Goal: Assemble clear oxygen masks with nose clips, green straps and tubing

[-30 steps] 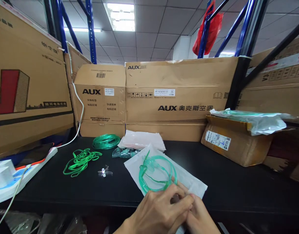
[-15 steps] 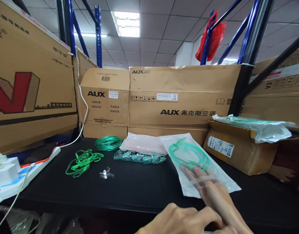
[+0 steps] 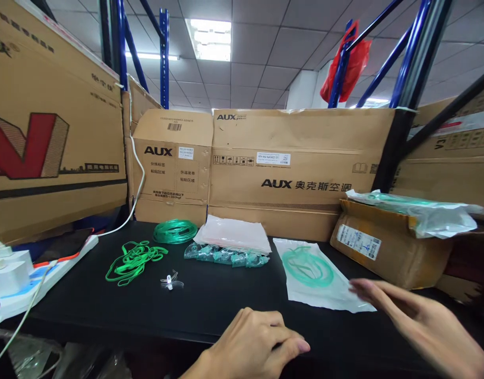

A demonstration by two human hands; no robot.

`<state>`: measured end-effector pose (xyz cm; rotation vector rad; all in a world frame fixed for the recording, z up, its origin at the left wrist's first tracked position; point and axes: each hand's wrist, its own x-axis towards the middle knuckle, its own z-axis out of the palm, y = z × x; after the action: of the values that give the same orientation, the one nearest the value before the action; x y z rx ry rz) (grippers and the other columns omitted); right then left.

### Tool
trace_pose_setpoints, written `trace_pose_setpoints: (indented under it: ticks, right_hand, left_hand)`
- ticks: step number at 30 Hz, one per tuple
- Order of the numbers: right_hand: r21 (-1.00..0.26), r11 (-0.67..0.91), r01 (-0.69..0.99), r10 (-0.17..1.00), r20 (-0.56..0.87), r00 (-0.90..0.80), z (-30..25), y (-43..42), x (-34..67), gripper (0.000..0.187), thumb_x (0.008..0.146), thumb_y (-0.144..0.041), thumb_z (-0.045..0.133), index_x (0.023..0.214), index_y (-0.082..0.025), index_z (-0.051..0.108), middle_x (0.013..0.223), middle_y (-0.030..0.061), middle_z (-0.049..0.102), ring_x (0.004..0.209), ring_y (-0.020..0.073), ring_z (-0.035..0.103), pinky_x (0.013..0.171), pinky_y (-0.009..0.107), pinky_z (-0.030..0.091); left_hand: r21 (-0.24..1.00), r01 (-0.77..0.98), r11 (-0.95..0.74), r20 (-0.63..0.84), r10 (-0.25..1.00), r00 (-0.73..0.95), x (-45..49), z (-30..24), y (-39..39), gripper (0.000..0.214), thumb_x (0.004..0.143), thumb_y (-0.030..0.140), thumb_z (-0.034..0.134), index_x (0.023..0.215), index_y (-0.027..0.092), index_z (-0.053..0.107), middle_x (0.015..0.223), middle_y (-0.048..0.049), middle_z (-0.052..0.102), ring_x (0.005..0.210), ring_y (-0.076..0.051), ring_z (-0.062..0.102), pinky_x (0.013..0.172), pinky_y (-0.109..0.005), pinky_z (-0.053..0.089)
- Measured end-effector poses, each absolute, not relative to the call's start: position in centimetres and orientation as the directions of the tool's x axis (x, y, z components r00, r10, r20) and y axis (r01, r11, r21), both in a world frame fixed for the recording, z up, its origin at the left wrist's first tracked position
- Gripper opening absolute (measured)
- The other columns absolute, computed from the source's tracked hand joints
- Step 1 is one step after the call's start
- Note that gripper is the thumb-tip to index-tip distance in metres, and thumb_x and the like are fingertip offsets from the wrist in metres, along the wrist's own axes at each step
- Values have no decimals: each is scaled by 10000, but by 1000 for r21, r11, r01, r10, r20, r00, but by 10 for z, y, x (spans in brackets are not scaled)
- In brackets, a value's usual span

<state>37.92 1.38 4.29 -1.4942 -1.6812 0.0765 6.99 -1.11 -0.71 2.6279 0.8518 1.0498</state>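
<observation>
A clear-and-white pouch (image 3: 328,299) with a coil of pale green tubing (image 3: 308,267) inside lies flat on the black table. My right hand (image 3: 419,321) is just beside the pouch's lower right corner, fingers stretched out and slightly blurred, with nothing seen in it. My left hand (image 3: 261,342) is at the table's front edge, its fingers loosely curled under and the thumb pointing right; no object shows in it. To the pouch's left are a stack of white packets (image 3: 236,234) and a clear bag of small green parts (image 3: 226,256).
On the left lie a green tubing coil (image 3: 174,231), tangled green cord (image 3: 137,261) and small clear pieces (image 3: 170,280). A power strip (image 3: 40,284) runs along the left edge. An open carton (image 3: 387,247) with a filled pouch (image 3: 419,205) on top stands right. Cardboard (image 3: 297,158) walls the back.
My right hand has left the pouch and moved right. The pouch now lies flatter, a little lower and further left. My left hand has shifted left, apart from the right arm.
</observation>
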Motion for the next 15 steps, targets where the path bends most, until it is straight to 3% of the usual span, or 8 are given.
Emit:
trace_pose_setpoints:
  ticks: [2,3,4,6,8,11,15]
  right_hand:
    - [-288,294,911,811,579,-79,49,40,377,654,898,-701,426,1266,-234,698,1351,138,686,1278,375,612,1126,580,432]
    - [-236,314,920,818,559,-136,48,55,373,724,903,-702,423,1391,-200,608,1506,144,550,1405,356,483,1200,555,321]
    - [-206,333,920,835,518,-186,45,71,367,768,887,-710,456,1447,-195,557,1590,140,439,1466,358,387,1215,559,276]
    - [-159,348,924,880,394,-263,33,101,354,807,829,-737,546,1474,-251,536,1639,150,342,1487,455,290,1142,731,253]
    - [-126,366,922,907,271,-323,19,126,344,774,802,-758,592,1446,-329,565,1637,131,355,1474,496,282,1092,780,277]
    - [-81,421,903,897,186,-401,8,152,336,687,905,-665,580,1494,-323,489,1658,124,316,1494,442,280,1136,714,282]
    - [-26,502,864,848,211,-486,12,173,323,496,972,-401,647,1424,-239,524,1545,115,462,1348,342,501,1088,613,412]
  left_hand:
    - [367,457,-810,549,585,597,71,-8,-10,262,1029,313,551,1041,261,807,883,8,790,724,-148,756,641,-201,508]
    - [360,468,-807,540,590,600,72,-9,-9,269,1025,319,558,1015,245,816,861,-4,791,717,-155,758,634,-204,503]
    - [356,474,-805,535,591,604,73,-10,-8,276,1021,329,566,996,231,823,845,-16,792,716,-161,761,635,-206,500]
    - [354,468,-810,533,585,611,74,-13,-5,285,1016,341,578,979,215,831,826,-30,795,719,-166,765,641,-203,497]
    - [351,451,-820,535,572,622,75,-16,-1,263,1010,337,593,998,228,832,819,-28,799,719,-163,769,637,-197,490]
    - [327,466,-822,532,568,629,76,-19,2,247,998,358,617,1005,242,834,808,-26,802,697,-161,769,593,-200,464]
    - [281,513,-811,518,578,630,78,-19,2,273,987,410,630,966,237,840,774,-21,797,683,-155,765,547,-200,432]
